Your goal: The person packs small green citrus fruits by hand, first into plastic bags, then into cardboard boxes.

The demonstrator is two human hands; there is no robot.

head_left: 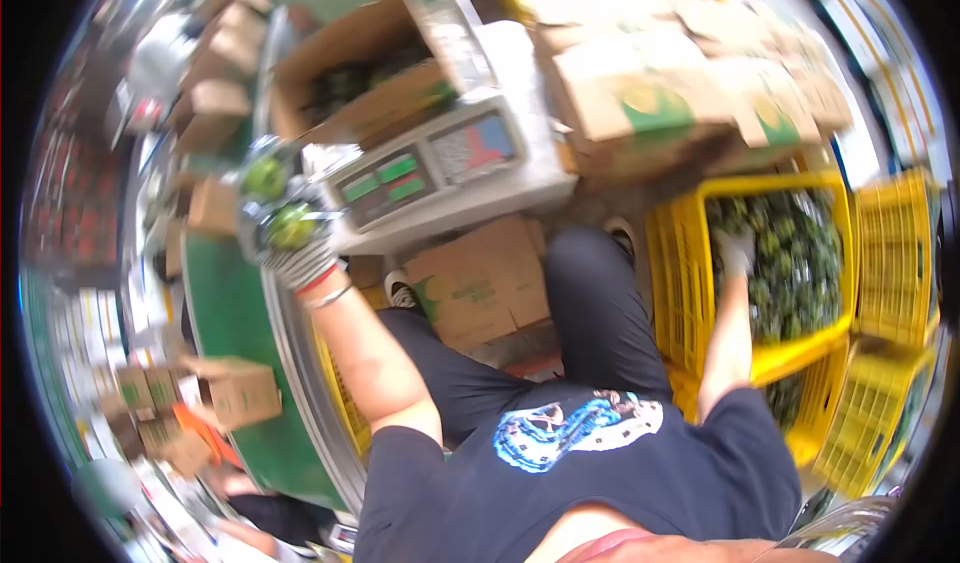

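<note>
My left hand (pixel 302 261), in a striped knit glove, is raised at the left beside the scale. It grips green fruit in clear plastic (pixel 292 225); another wrapped green fruit (pixel 265 178) shows just above it, blurred. My right hand (pixel 738 251), in a pale glove, reaches down into a yellow crate (pixel 682 273) at the right. That crate is full of dark green fruit in shiny clear wrap (pixel 790 263). The right fingers are partly hidden among the fruit, and I cannot see whether they hold one.
An open carton (pixel 375 113) with dark green fruit stands on a digital scale (pixel 410 178) ahead. Printed cartons (pixel 640 88) are stacked at the upper right. A green conveyor belt (pixel 235 303) runs along the left. More yellow crates (pixel 890 253) stand at the far right.
</note>
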